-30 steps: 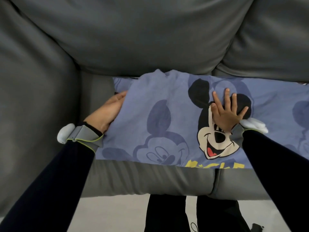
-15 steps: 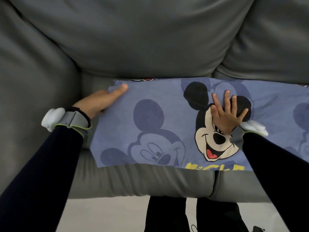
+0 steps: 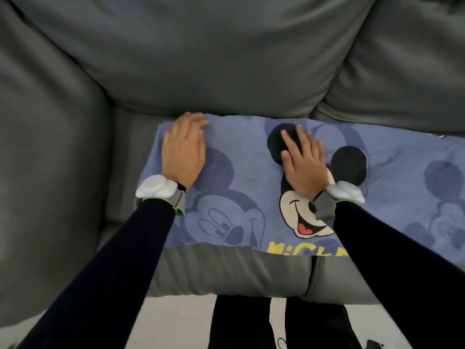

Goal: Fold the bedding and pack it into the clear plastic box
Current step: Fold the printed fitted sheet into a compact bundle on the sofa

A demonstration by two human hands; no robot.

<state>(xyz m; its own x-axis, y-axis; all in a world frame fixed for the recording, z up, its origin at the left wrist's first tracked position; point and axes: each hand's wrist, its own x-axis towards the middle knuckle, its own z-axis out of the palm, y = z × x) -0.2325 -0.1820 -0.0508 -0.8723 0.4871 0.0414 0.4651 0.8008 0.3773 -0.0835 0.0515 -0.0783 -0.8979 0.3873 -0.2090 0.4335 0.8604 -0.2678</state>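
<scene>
Both hands lie flat and unclenched on the folded bedding (image 3: pixel 251 177): left hand (image 3: pixel 183 152) at its far-left corner, right hand (image 3: pixel 303 163) mid-fold, apparently smoothing creases on the sofa (image 3: pixel 226 270)

A grey sofa (image 3: pixel 214 59) fills the view: back cushions (image 3: pixel 402 79) behind its seat cushion (image 3: pixel 226 270) — a padded armrest (image 3: pixel 50 172) to the seat's left — pale floor (image 3: pixel 181 323) before it.

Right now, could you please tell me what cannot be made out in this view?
Clear plastic box: nowhere in the head view.
Blue cartoon-print bedding: right end cut off by the frame edge; folded layers hidden under its top face.
Left hand: fingertips blurred at the far edge.
</scene>
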